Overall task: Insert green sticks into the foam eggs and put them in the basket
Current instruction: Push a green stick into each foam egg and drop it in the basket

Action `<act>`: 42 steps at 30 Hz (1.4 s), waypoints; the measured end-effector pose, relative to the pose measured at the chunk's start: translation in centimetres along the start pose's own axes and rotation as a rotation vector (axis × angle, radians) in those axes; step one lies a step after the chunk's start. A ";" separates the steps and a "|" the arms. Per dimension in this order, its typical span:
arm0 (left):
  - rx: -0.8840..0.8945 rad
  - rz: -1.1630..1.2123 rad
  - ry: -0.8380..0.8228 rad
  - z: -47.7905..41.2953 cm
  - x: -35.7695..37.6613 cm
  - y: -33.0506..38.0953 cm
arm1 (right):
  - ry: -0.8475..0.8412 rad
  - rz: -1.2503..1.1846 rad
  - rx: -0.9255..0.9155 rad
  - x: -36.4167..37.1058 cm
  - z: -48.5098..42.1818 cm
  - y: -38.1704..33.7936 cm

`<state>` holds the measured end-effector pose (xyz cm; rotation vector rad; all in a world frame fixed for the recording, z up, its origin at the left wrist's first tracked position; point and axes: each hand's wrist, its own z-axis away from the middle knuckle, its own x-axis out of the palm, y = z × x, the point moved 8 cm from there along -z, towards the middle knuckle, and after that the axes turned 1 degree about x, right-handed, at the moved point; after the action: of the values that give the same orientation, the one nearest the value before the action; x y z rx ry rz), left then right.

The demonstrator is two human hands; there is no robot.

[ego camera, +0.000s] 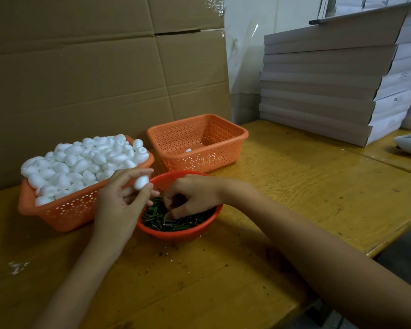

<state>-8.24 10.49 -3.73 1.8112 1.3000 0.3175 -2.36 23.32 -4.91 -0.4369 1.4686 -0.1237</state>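
The egg (141, 182) is sitting pinched at the tips of the left hand (119, 205), at ten o'clock of the bowl (180, 236). The right hand (192, 194) is digging curled fingers into the sticks (176, 222); whether one is caught, I cannot tell. It should be singling out one stick, then pushing it straight along the egg's axis. The basket (199, 160) is waiting at twelve o'clock.

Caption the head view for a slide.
Left hand holds a foam egg; right hand is down among green sticks in the red bowl.
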 end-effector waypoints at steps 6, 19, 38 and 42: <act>0.142 -0.156 -0.034 0.4 0.5 1.4 | 0.018 0.010 -0.010 0.1 0.1 0.0; 0.095 -0.187 -0.137 0.5 1.2 1.0 | 0.104 0.030 -0.018 -0.3 0.1 0.0; 0.083 -0.154 -0.084 0.1 0.7 0.2 | 0.354 0.009 -0.080 -2.4 1.1 -0.2; 0.071 -0.150 -0.071 0.2 0.6 -0.1 | 0.389 0.082 -0.098 -2.6 1.4 -0.6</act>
<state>-7.96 10.90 -4.07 1.7551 1.4037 0.1253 -1.22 23.97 -2.27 -0.4475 1.8789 -0.0732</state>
